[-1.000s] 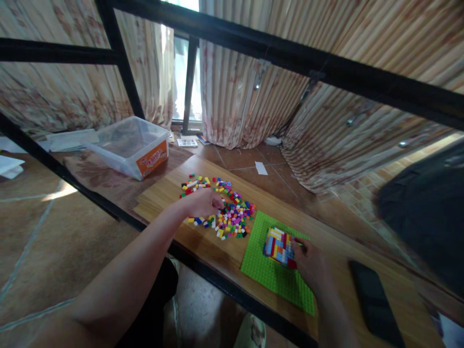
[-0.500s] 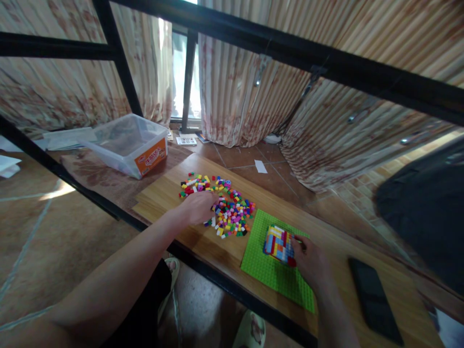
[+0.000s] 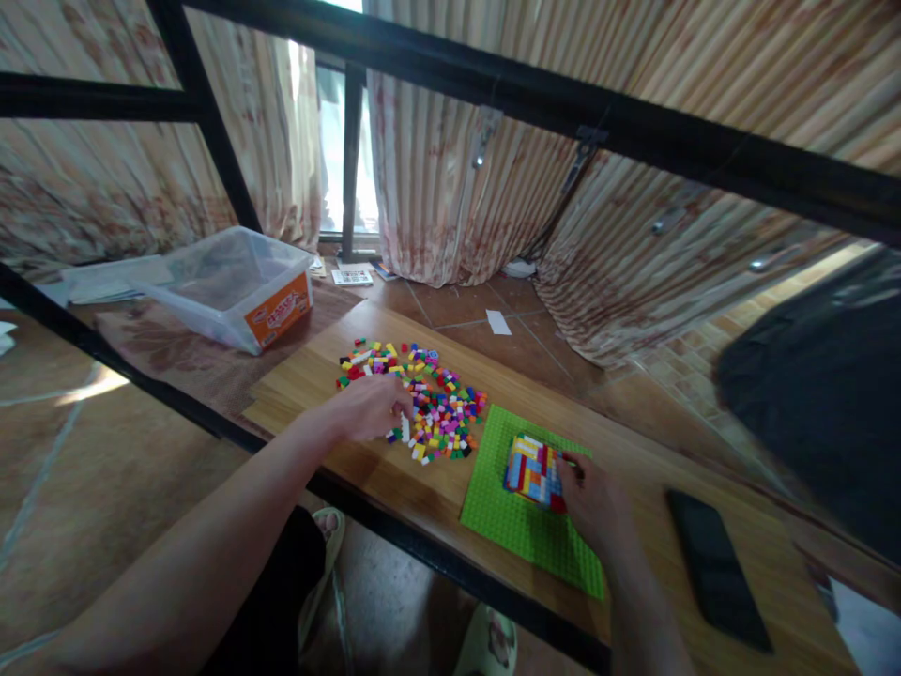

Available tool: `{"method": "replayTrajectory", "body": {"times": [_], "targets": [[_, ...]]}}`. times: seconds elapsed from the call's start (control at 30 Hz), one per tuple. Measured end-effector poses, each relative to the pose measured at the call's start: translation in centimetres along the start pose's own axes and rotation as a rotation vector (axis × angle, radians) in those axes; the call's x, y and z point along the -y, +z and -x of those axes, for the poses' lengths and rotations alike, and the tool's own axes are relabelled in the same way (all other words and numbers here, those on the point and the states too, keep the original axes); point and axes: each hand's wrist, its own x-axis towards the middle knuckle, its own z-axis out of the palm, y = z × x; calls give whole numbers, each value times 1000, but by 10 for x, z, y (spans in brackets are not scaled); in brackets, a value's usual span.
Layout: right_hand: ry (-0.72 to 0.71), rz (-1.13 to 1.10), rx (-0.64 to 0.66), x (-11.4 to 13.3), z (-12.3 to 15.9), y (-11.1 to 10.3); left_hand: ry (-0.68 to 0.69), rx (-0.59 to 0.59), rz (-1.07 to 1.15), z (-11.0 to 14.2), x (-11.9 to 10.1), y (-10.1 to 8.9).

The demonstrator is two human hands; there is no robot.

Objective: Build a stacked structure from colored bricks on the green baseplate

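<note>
My left hand (image 3: 376, 407) is at the near side of a loose pile of small coloured bricks (image 3: 450, 413). Its fingers are pinched together on a narrow white brick (image 3: 405, 428), which points downward from the fingertips. On the green studded baseplate (image 3: 485, 507) lies a flat, multicoloured brick build (image 3: 533, 471) in red, yellow, blue and white. My right hand (image 3: 595, 498) grips the right edge of this build, thumb and fingers bent. The palm side of that hand is hidden.
A wooden board (image 3: 380, 483) carries the bricks and baseplate, with a black phone (image 3: 718, 568) at the right. A clear plastic bin (image 3: 232, 282) with an orange label stands beyond the left end. Black metal bars (image 3: 450, 554) run along the near edge and overhead.
My left hand has drawn back slightly from the pile, and a white brick now shows at its fingertips. My right hand stays at the build's edge. The view has shifted a little.
</note>
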Motion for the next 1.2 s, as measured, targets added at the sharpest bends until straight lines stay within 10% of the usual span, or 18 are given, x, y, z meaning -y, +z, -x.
{"method": "replayTrajectory", "body": {"times": [0.93,1.2], "targets": [[-34,-15,-26,1,2,0,134,-9,91,-5,0,-1],[-18,-279,-391,22,8,-12,157,84,302,-13,-28,-3]]}}
